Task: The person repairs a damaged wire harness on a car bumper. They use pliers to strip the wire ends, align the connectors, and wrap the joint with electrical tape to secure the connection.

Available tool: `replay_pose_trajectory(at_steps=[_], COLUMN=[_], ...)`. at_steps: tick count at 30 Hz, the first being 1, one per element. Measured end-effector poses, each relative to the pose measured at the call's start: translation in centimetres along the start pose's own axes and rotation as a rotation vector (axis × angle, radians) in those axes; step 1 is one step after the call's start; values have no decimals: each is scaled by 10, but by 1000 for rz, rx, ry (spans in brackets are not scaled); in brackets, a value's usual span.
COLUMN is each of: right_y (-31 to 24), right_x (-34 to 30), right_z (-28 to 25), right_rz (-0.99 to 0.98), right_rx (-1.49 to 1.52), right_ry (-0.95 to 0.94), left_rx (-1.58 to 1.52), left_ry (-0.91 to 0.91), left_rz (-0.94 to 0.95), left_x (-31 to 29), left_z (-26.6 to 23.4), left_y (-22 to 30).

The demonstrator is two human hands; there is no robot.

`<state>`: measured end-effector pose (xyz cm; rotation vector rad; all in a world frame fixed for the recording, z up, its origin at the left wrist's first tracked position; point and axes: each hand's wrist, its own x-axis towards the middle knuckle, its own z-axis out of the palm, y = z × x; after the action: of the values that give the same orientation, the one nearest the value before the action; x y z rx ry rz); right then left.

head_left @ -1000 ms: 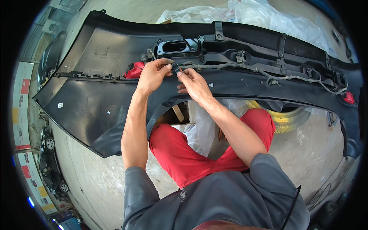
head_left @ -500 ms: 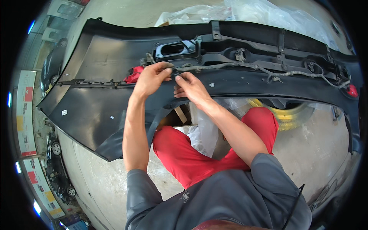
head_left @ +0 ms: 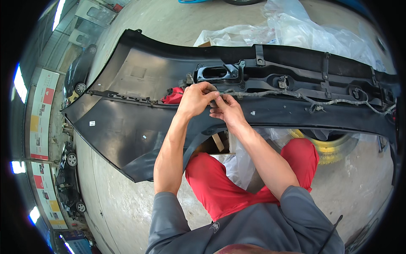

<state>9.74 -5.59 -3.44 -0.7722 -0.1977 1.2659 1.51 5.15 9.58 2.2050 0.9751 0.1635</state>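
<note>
A large black car bumper cover (head_left: pixel 127 131) lies in front of me with its inner side up. A taped grey wiring harness (head_left: pixel 275 92) runs along its middle, and its left end goes in behind my fingers. My left hand (head_left: pixel 195 101) pinches at that end, thumb and fingers bent together. Closed against it from the right, my right hand (head_left: pixel 229 112) meets the left at the fingertips. Whatever small part sits between them is hidden by the fingers. Beside my left hand is a red piece (head_left: pixel 172 96), and just beyond stands a black bracket with an oval opening (head_left: pixel 218 73).
Clear plastic sheeting (head_left: pixel 296 27) lies on the floor behind the bumper cover. A yellow wheel rim (head_left: pixel 327 154) is near my right knee, under the cover's edge. Between my knees are a cardboard box (head_left: pixel 219 143) and more plastic. Parked cars (head_left: pixel 69 186) stand at far left.
The view has swung, so the bumper cover appears lower and further right. My hands have drawn closer together; the dark small part seen between them before is now covered by fingers.
</note>
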Motion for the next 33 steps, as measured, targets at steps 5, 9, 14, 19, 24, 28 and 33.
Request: replay_pose_trajectory(at_steps=[5, 9, 14, 19, 24, 28, 33], right_y=[-6, -2, -10, -20, -31, -37, -40], right_x=[13, 15, 10, -11, -4, -1, 13], right_z=[5, 10, 10, 14, 18, 32, 9], right_rz=[-88, -145, -153, -174, -224, -137, -102], right_rx=[-6, -33, -14, -67, -100, -77, -188], right_ry=[77, 140, 188, 181, 95, 56, -49], left_rx=[-61, -21, 19, 32, 95, 121, -3], left_ry=[64, 72, 77, 67, 86, 121, 114], left_rz=[44, 80, 95, 116, 165, 327, 248], left_x=[3, 2, -3, -12, -12, -7, -10], left_z=[5, 5, 9, 9, 10, 12, 17], left_y=[-9, -11, -16, -17, -13, -36, -29])
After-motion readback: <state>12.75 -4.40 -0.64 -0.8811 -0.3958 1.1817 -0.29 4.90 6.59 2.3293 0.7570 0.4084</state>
